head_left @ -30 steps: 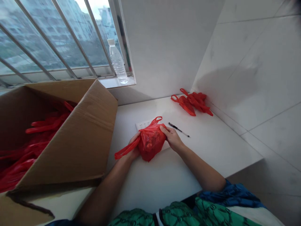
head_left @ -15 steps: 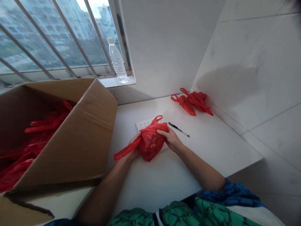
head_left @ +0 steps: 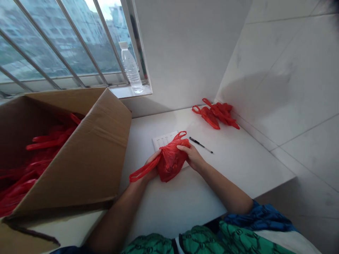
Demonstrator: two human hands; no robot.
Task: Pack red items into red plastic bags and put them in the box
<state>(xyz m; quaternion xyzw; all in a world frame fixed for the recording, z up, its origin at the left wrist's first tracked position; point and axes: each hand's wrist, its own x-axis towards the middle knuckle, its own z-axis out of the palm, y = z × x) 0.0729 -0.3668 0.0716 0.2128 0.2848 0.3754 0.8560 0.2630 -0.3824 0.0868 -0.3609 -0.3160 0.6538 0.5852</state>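
Note:
A red plastic bag (head_left: pixel 171 160) with two loop handles is held up over the white table (head_left: pixel 169 208); something lumpy inside shows faintly through the film. My left hand (head_left: pixel 153 165) supports it from the left and beneath, most of its fingers hidden behind the bag. On the other side, my right hand (head_left: pixel 192 155) grips the bag with the thumb on top. Behind the bag lies a printed sheet of paper (head_left: pixel 162 140), partly covered. A black pen (head_left: pixel 201 145) rests right of the paper, beyond my right hand.
At left stands an open cardboard box (head_left: pixel 92 162) with red plastic bags (head_left: pixel 53 141) inside. More filled red bags (head_left: pixel 221 114) lie at the table's back right corner, by the wall. A clear water bottle (head_left: pixel 131 70) stands on the sill by the barred window.
The bag has shifted very slightly right in my hands, and more of the paper shows behind it. Both hands keep their hold.

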